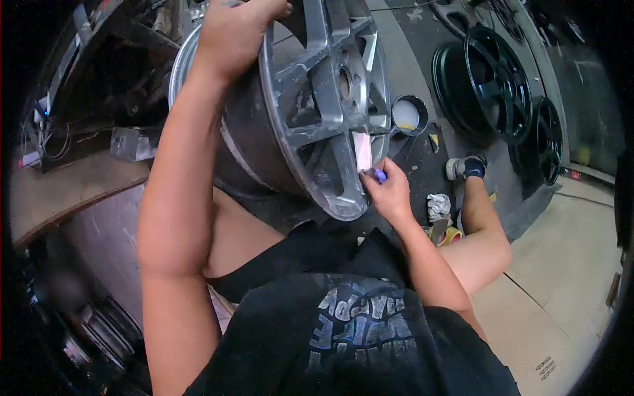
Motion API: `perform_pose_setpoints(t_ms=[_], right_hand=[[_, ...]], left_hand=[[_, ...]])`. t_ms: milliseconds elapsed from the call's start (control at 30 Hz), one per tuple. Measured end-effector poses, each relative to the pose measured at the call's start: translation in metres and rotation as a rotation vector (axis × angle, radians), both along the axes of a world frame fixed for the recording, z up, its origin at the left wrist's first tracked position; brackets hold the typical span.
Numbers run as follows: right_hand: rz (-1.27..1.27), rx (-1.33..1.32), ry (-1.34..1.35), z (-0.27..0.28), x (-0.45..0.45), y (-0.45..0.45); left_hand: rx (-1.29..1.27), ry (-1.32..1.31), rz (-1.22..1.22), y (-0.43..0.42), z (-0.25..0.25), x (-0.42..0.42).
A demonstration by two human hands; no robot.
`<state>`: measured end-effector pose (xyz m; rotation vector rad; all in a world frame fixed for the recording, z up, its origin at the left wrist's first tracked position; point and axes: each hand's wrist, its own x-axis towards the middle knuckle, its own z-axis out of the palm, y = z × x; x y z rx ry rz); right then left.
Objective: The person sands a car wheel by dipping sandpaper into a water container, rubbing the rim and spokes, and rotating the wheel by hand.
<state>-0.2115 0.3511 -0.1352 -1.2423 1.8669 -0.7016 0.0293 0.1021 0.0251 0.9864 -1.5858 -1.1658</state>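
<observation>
A large grey alloy wheel rim [317, 125] stands upright before my body. My left hand [234, 36] grips its upper edge, fingers wrapped over the rim. My right hand [388, 191] is closed around a small purple tool [376, 175] at the lower end of a spoke. The tool's tip touches or nearly touches the spoke, just below a pinkish-white patch [362, 152] on it. The far side of the rim is hidden.
Black rims [498, 84] stand at the right, with another [548, 142] beyond. A dark pot of whitish liquid [406, 115] sits right of the wheel. Crumpled white cloth [438, 207] and a yellow tape roll [452, 236] lie near my leg. A wooden bench [79, 188] is at left.
</observation>
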Motion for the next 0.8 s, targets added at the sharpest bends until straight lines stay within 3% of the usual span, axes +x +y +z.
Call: perform_pose_setpoints(t_ms=[133,267,400,600,700,800], right_hand=[[0.073,-0.133,0.087,-0.022,-0.007,-0.045],[0.023,-0.186,0.081,-0.032,-0.007,-0.043],[0.012,0.001,-0.024,-0.004,-0.008,-0.001],[0.018,-0.167,0.081,-0.022,0.001,-0.041],[0.026,0.022,0.041,-0.006,-0.002,-0.005],[0.036,-0.074,0.086,-0.014,-0.003,-0.028]], left_hand=[[0.013,0.114,-0.064,-0.003,-0.012,-0.005],[-0.014,-0.052,0.000,0.000,0.001,-0.005],[0.029,-0.038,0.027,-0.002,-0.001,-0.003],[-0.003,-0.031,0.031,0.003,0.002,-0.005],[-0.056,0.048,-0.012,-0.009,-0.012,0.001],[0.036,0.071,0.028,0.002,-0.005,-0.005]])
